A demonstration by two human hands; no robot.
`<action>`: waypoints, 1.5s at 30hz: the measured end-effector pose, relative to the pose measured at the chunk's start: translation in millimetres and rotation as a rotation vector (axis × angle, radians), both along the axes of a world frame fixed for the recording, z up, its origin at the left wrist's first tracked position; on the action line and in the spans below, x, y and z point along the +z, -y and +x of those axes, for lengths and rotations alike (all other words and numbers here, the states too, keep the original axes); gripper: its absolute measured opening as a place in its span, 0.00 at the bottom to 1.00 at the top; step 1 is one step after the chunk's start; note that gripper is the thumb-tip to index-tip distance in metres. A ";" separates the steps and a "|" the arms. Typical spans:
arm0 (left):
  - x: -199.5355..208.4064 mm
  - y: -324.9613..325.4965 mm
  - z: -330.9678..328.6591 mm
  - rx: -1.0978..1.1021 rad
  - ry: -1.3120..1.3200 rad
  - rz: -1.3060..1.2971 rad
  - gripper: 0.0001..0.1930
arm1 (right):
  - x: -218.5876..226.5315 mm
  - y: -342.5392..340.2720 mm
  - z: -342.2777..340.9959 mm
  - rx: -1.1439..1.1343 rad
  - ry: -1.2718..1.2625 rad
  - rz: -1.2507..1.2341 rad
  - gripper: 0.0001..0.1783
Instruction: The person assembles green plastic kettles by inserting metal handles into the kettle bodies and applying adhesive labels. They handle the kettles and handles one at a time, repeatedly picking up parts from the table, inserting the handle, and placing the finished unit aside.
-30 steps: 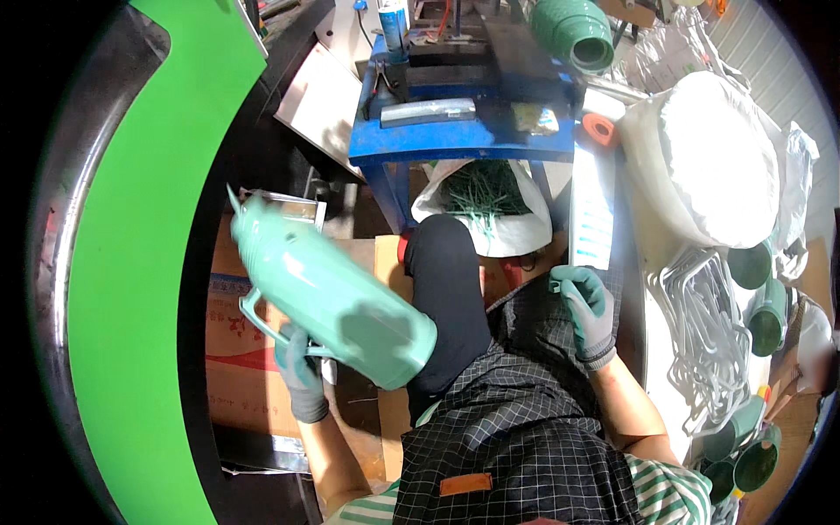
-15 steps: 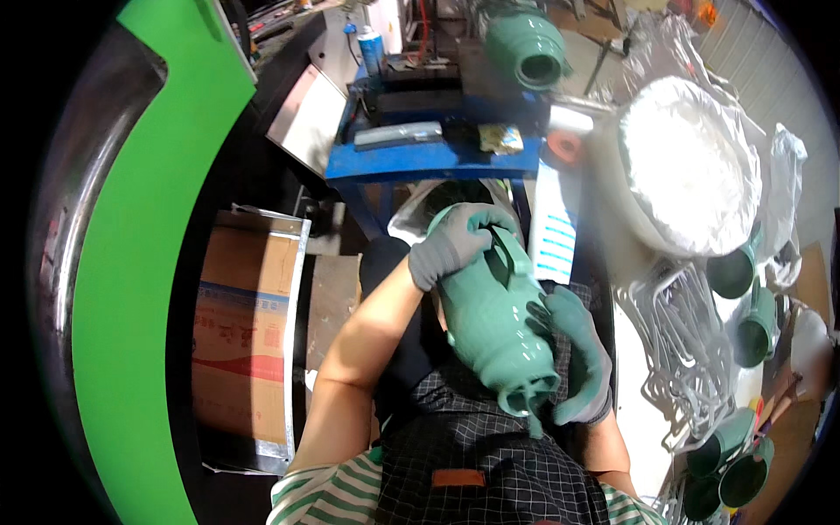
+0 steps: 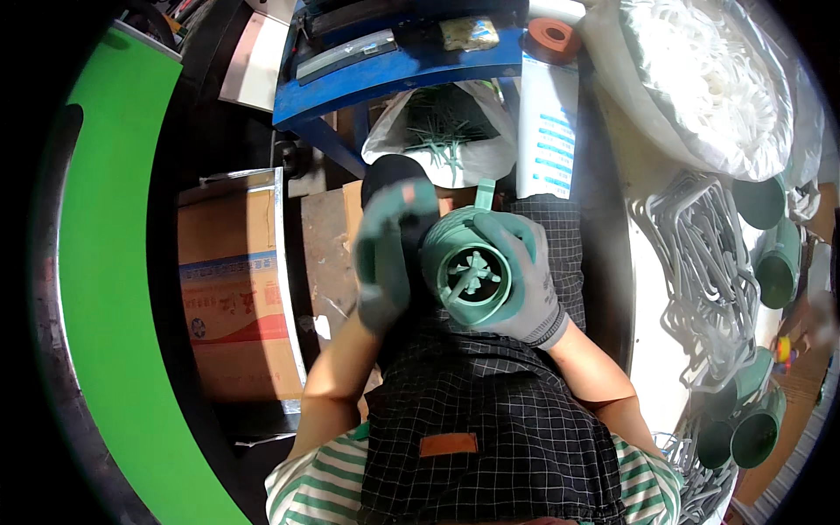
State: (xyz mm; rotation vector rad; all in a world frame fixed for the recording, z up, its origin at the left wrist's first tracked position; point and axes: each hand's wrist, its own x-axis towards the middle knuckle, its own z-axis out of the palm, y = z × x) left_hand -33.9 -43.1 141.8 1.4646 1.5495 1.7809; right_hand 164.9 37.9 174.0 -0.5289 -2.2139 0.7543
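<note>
in harsh light, the left hand (image 3: 382, 261) blurs.

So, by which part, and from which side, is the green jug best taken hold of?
Probably by the handle, coming from the far side: it sticks out there from the green jug, clear of the fingers. The right hand covers the jug's right side, and the mouth faces the camera with green pieces in it, so the rim seems a poorer grip.

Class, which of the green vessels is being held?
The ridged vessel in the right hand, with green pieces in its mouth; the other vessels sit untouched at far right.
</note>
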 end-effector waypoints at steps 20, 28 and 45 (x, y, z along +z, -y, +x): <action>31.6 21.7 30.5 0.324 -0.961 0.025 0.37 | -1.5 -10.7 -38.8 0.040 -0.149 -0.054 0.37; 53.3 -49.9 6.2 0.519 -0.815 0.196 0.57 | -0.2 -65.3 -83.1 -0.066 -0.276 0.041 0.43; 31.5 -12.1 54.7 0.001 -0.655 0.010 0.43 | 111.1 -184.8 99.0 -0.627 -0.129 0.088 0.09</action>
